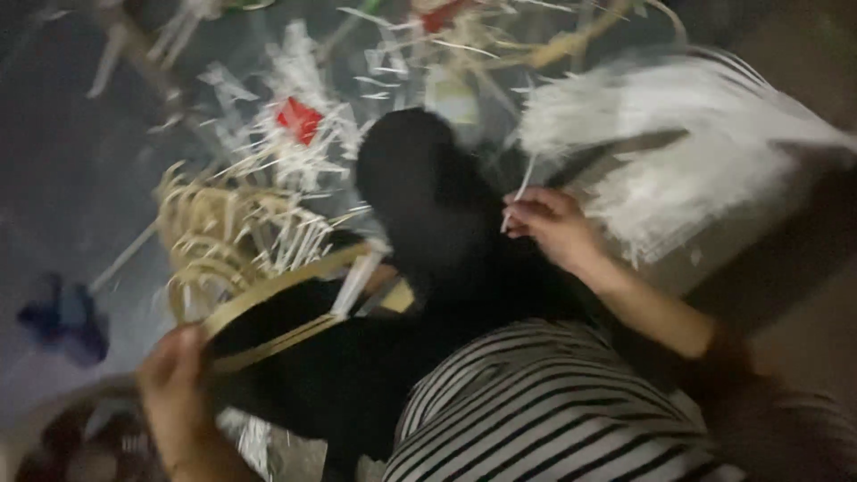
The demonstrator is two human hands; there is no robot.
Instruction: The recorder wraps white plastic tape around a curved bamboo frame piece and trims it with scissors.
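Fingers of right hand (555, 225) pinched on white strip (518, 195), left hand (174, 379) clamped on woven frame (268, 299), red packet (298, 119) beyond.

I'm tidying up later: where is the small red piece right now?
In the head view, the small red piece lies upper left of centre among scattered white strips, above the woven cane frame the left hand holds.

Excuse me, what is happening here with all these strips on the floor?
A person in a striped top sits on the floor. The left hand holds a half-woven frame of pale flat cane strips by its rim. The right hand pinches one thin white strip beside a large bundle of white strips. Loose white offcuts lie scattered ahead. The picture is blurred, so finer detail is unclear.
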